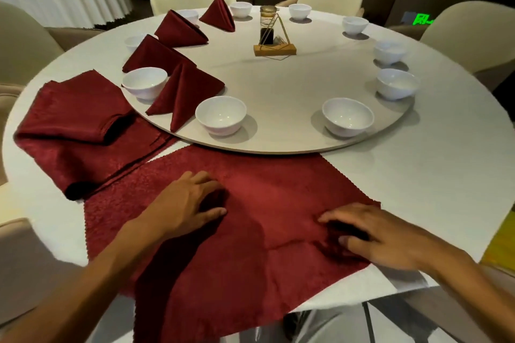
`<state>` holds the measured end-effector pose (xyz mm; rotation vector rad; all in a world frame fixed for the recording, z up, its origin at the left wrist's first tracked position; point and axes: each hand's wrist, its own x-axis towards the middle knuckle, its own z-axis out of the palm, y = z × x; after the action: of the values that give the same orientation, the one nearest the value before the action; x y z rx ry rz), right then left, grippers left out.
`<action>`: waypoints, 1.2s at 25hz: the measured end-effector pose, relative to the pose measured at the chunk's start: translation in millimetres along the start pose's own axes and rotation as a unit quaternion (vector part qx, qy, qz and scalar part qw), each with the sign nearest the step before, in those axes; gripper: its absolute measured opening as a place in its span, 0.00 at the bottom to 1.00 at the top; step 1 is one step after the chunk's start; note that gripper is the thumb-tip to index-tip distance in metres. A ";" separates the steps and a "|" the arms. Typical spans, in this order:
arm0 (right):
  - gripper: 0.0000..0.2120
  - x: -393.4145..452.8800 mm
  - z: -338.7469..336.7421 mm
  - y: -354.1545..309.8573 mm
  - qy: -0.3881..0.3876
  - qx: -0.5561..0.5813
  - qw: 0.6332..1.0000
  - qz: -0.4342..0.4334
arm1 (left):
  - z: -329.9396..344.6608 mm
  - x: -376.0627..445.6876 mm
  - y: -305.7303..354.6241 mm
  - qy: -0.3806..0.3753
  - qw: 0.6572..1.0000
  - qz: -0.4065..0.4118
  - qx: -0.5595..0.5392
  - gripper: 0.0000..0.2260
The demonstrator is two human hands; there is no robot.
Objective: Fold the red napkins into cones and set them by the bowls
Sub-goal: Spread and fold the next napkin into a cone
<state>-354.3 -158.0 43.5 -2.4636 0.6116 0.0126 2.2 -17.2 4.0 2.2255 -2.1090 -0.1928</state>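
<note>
One red napkin (250,203) lies flat at the table edge; four folded cones (184,92) stand beside white bowls (220,114).

The flat napkin (250,203) runs under the turntable's (278,145) rim; the green sign (422,19) is unreadable.

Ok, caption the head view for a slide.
Both hands flatten a red cloth napkin beside four folded cones.

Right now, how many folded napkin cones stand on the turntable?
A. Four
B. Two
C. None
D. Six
A: four cones stand on the turntable along its left side, at and, while both hands, left and right, lie on a flat napkin not yet folded.
</note>
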 end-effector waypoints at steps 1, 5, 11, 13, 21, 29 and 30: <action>0.10 -4.4 0.1 2.5 -0.025 -0.012 1.000 0.012 | 0.5 -1.2 1.9 -0.002 1.000 -0.007 0.011 0.27; 0.19 -26.6 -23.7 27.4 -0.020 -0.326 0.923 0.202 | 0.3 -15.1 11.4 -0.005 0.999 0.016 -0.027 0.25; 0.21 39.4 19.3 -8.9 0.109 -0.170 0.955 0.217 | 1.4 1.3 20.0 0.107 0.970 -0.142 -0.164 0.17; 0.19 59.4 29.2 -2.5 0.138 -0.196 0.941 0.239 | 6.0 4.0 11.6 0.069 0.971 -0.201 -0.107 0.25; 0.08 112.5 27.1 8.5 0.252 -0.014 0.919 0.303 | 0.2 -1.5 29.8 0.129 0.931 -0.236 -0.248 0.04; 0.04 105.8 -12.2 -27.2 0.639 0.111 0.753 0.113 | -59.2 4.4 46.2 0.416 0.835 -0.152 -0.325 0.06; 0.02 120.8 -31.5 -26.8 0.632 0.089 0.764 0.101 | -75.4 23.8 41.5 0.435 0.834 -0.147 -0.305 0.07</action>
<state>-238.8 -207.4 66.5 -1.8847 1.3038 -1.6313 -27.1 -45.9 83.2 1.7167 -1.0264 0.1134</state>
